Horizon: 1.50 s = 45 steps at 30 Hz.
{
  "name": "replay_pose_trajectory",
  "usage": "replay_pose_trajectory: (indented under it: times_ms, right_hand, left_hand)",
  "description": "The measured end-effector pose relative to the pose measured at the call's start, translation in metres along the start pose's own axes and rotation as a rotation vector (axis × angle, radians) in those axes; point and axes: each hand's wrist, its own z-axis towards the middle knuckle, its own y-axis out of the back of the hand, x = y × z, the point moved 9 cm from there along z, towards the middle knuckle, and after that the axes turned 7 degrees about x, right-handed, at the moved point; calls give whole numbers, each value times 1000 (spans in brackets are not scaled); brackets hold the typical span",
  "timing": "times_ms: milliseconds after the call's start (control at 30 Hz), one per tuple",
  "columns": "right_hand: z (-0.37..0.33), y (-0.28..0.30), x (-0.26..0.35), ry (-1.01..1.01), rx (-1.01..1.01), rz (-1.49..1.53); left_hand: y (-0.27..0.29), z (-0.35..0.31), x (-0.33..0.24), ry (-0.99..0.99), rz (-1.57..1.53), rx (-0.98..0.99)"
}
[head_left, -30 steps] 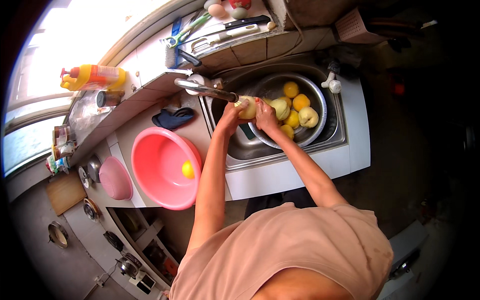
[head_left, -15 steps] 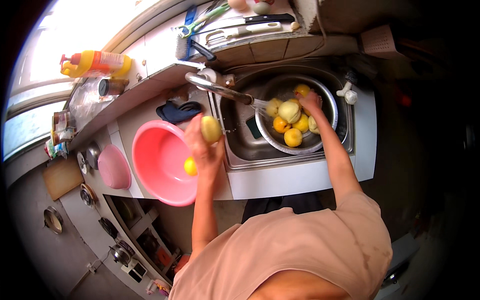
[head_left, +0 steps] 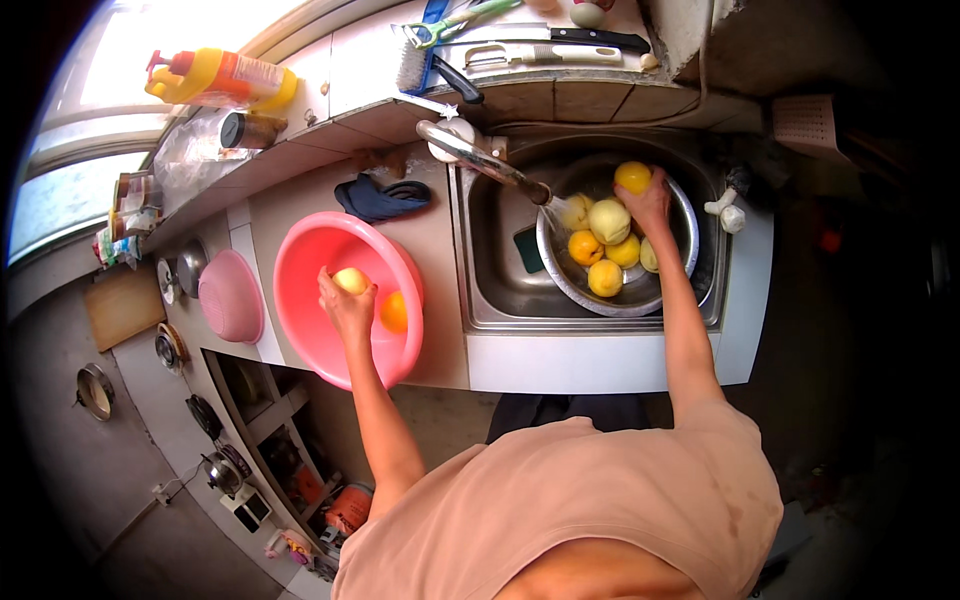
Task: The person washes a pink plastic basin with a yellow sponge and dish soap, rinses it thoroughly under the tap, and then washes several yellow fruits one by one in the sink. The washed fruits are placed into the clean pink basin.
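My left hand is down inside the pink basin, closed around a pale yellow peach. Beside it in the basin lies an orange-yellow fruit. Over the sink, my right hand grips a yellow peach at the far right rim of the metal bowl. Several more yellow peaches are heaped in that bowl. Water runs from the faucet onto the fruit at the bowl's left side.
The steel sink holds the bowl and a dark green pad. A dark blue cloth lies behind the pink basin. Along the back ledge are a knife, a peeler and a brush. A yellow-orange bottle stands at the window.
My left hand has carried its peach leftward and down into the pink basin. My right hand has lifted a yellow peach from the pile to the bowl's rim. The view has shifted slightly.
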Motion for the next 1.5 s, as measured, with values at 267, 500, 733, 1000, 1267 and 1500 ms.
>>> replay_pose_trajectory:
  times_ms: [267, 500, 733, 1000, 1267, 1500]
  right_hand:
    - [-76, -58, 102, -65, 730, 1406]
    - [-100, -101, 135, -137, 1015, 1679]
    - [-106, -95, 159, -57, 922, 1800]
    - [-110, -25, 133, 386, 125, 844]
    - [-80, -58, 126, -79, 404, 1499]
    - [-121, -39, 179, 394, 204, 1043]
  left_hand:
    - [-45, 6, 30, -91, -91, 71]
    - [23, -29, -108, -414, -168, -368]
    - [-78, -79, -293, -811, -639, 59]
    - [-217, -40, -297, 124, -1430, 695]
    - [-139, -71, -309, -578, -1013, 209]
    - [-177, -41, -262, 40, -1775, 611]
